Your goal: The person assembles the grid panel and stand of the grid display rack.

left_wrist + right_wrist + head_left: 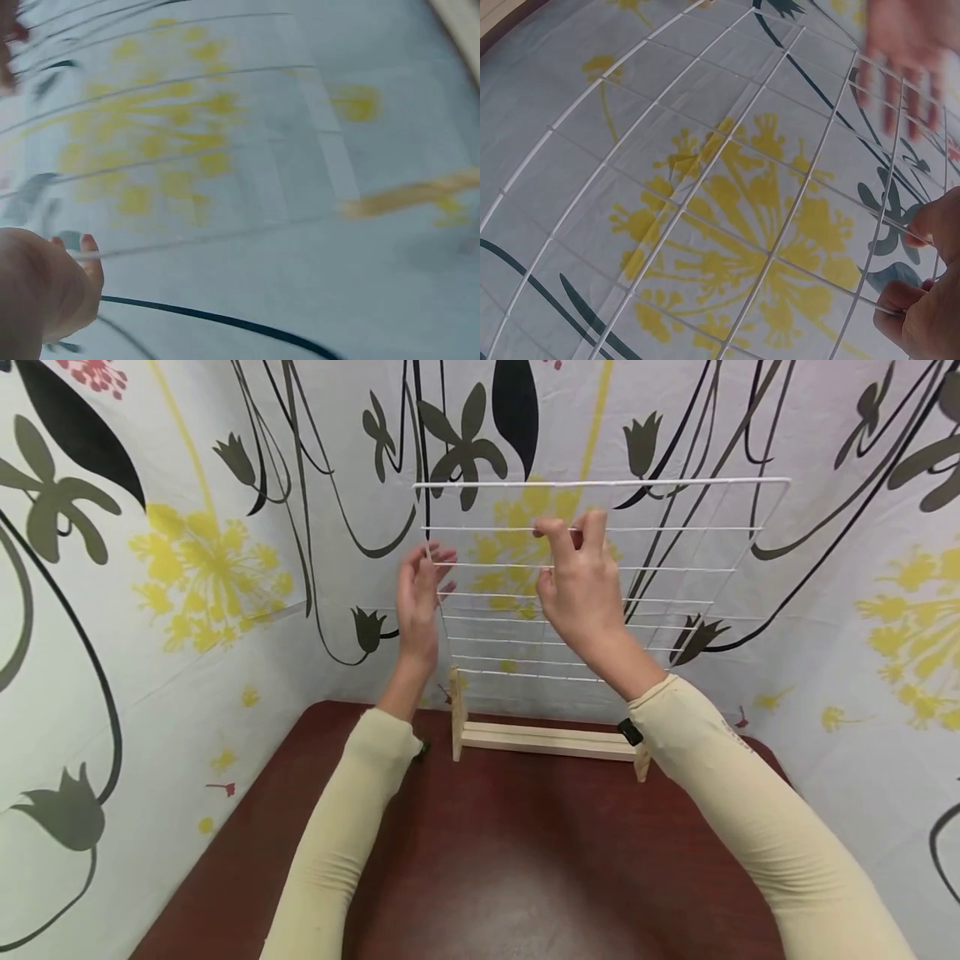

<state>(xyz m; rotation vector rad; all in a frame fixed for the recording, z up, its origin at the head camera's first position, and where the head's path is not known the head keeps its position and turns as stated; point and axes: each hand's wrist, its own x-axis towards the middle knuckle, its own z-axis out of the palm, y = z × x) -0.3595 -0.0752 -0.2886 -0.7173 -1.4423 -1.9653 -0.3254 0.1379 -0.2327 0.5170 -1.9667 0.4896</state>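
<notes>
A white wire grid rack (675,482) stands upright at the back of the table, above a pale wooden stand (551,740) with short end posts and a crossbar. My right hand (585,589) grips the grid's wires near its upper middle, fingers bent over them, as the right wrist view also shows. At the grid's left edge is my left hand (418,610), its fingers extended and loosely spread beside the side wire. That hand is blurred in the right wrist view; whether it touches the wire I cannot tell.
The dark red-brown table (540,860) runs toward me. Behind and on both sides hangs a white floral sheet (345,468), close behind the grid. A small dark object (423,748) lies by my left sleeve, partly hidden.
</notes>
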